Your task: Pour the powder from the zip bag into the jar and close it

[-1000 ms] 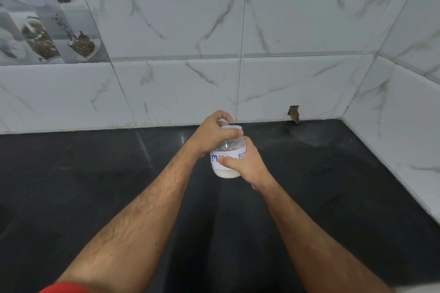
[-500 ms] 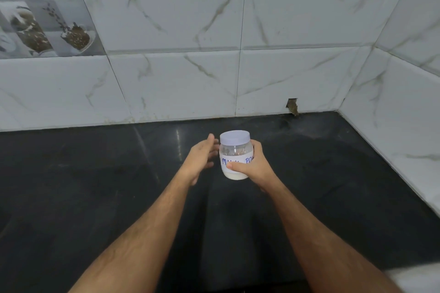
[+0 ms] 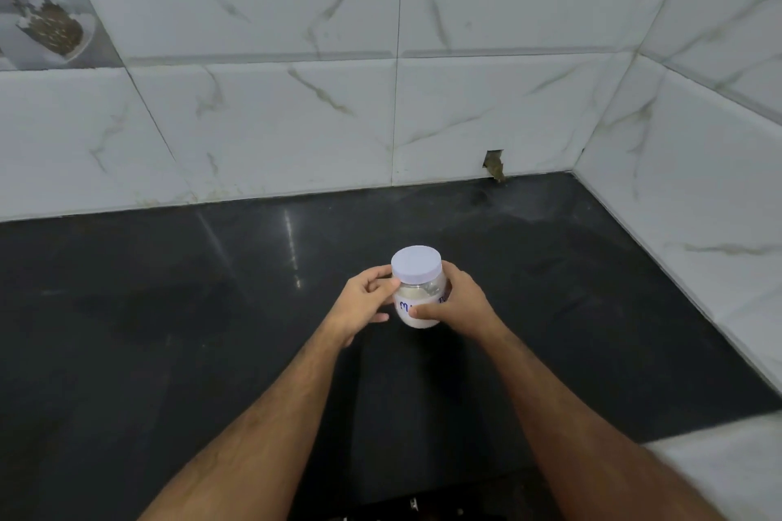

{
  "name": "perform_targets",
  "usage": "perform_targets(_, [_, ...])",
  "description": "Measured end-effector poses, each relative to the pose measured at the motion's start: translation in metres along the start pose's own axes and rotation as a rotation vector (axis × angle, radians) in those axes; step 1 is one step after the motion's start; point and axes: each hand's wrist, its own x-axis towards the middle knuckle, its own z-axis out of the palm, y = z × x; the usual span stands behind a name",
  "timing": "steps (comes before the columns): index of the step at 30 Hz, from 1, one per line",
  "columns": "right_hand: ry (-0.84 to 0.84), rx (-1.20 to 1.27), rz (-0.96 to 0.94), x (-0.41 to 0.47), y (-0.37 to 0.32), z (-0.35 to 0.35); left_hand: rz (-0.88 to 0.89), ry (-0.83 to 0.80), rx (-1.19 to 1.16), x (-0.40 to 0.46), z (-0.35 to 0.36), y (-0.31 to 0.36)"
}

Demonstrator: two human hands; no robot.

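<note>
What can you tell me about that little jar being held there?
The jar is small, clear and looks like plastic, standing upright over the black counter. A pale lid sits on top. White powder fills its lower part, and a white label carries blue handwriting. The right hand grips it; the left hand touches its side.

- Jar (image 3: 419,297) upright, mid-counter, white lid (image 3: 416,267) on; white powder inside, blue handwriting on its label.
- Right hand (image 3: 458,301) wrapped round jar body, thumb across the label.
- Left hand (image 3: 364,302) at jar's left side, fingertips touching just below the lid.
- Black countertop (image 3: 169,330) runs to white marble-look wall tiles (image 3: 296,118) at back and right edges.
- Small notch (image 3: 494,163) in back tile near the right corner.
</note>
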Motion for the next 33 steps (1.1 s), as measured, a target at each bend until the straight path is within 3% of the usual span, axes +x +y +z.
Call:
perform_targets(18, [-0.207,0.077,-0.01,0.128,0.017,-0.077,-0.006,0.206,0.054,0.092,0.062,0.053])
perform_targets(33, [-0.231,0.051,-0.041,0.129,0.027,-0.076,-0.071,0.258,0.129,0.092,0.064,0.048])
